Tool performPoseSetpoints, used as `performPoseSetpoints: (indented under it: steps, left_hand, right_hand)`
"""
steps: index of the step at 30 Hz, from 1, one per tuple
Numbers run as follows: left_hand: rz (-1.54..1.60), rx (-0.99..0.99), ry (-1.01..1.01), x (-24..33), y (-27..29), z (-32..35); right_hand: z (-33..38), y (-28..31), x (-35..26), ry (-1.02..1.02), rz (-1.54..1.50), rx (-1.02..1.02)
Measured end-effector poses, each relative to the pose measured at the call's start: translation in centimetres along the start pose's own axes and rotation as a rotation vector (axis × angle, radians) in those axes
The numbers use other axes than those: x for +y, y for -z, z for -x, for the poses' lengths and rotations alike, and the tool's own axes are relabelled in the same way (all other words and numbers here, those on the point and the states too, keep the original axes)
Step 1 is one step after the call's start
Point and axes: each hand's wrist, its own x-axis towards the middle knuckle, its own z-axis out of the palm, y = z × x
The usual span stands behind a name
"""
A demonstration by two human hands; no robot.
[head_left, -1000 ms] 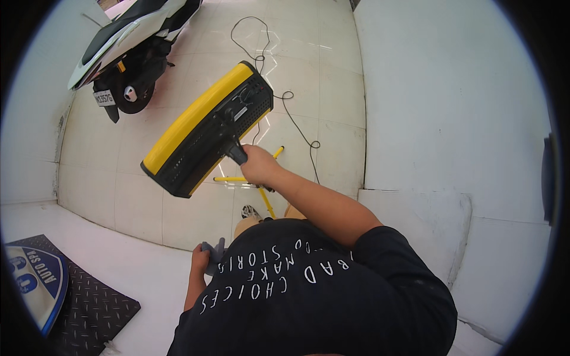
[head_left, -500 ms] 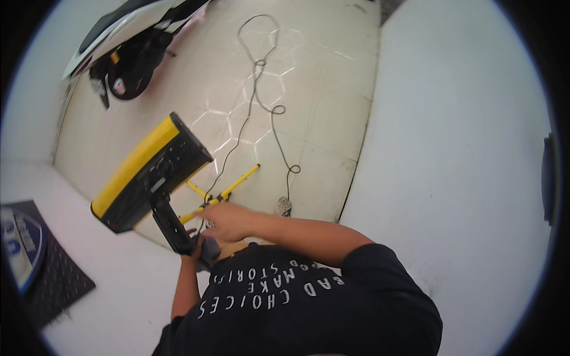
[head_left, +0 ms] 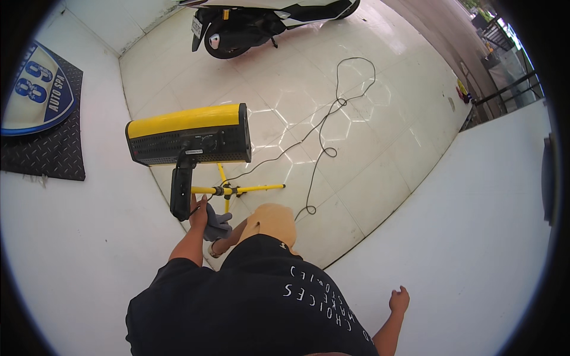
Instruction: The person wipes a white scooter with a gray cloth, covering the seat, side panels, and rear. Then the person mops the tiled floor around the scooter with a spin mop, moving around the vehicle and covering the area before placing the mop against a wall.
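A yellow-and-black lamp housing (head_left: 184,126) stands in front of me on a black bracket arm (head_left: 181,188). Below it, the yellow tripod legs (head_left: 261,188) spread over the floor. My left hand (head_left: 199,212) is closed beside the lower end of the bracket, with a grey cloth (head_left: 218,223) bunched in it. Whether it also grips the stand's pole is hidden. Out to the right, away from the lamp, my right hand (head_left: 400,299) holds nothing. Its fingers are loosely bent and a little apart.
A thin black cable (head_left: 321,127) runs from the tripod in loops over the tiled floor (head_left: 380,154). A motorbike (head_left: 243,29) stands at the far side. White walls or panels flank me; a shield-shaped sign (head_left: 41,89) hangs on the left one.
My right hand has left the tripod area and swung far right. The view has turned, so the lamp now lies level, and the motorbike and sign show more fully. My left hand stays by the bracket.
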Motion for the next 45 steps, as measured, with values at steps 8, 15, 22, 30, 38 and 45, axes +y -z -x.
performPoseSetpoints:
  steps: [8, 15, 22, 30, 38, 45]
  left_hand:
    - [0.101, 0.117, 0.238, -3.2, -2.7, -0.7]
    - [-0.636, -1.028, 0.544, -2.0, -15.5, 6.0]
    - [-1.025, -1.000, -0.274, 22.9, -33.8, -3.4]
    - [-0.367, -0.546, -0.562, 59.3, -41.6, -11.3]
    - [-0.854, -0.472, -0.555, 63.3, -44.8, -18.9]
    - [-1.078, -0.432, -0.342, 62.3, -45.8, -20.8]
  right_hand:
    - [-0.3, 0.4, 8.2, -0.222, 0.105, 0.030]
    - [-13.5, 5.8, -5.3, 0.151, -0.277, -0.240]
    - [-31.1, 15.5, -16.5, 0.347, -0.579, 0.031]
    - [-37.9, 1.2, -6.6, -0.271, -0.629, -0.158]
    - [-45.3, -5.5, -7.4, -0.694, -0.967, -0.488]
    - [-54.9, 3.1, -4.3, -0.569, -0.912, -0.258]
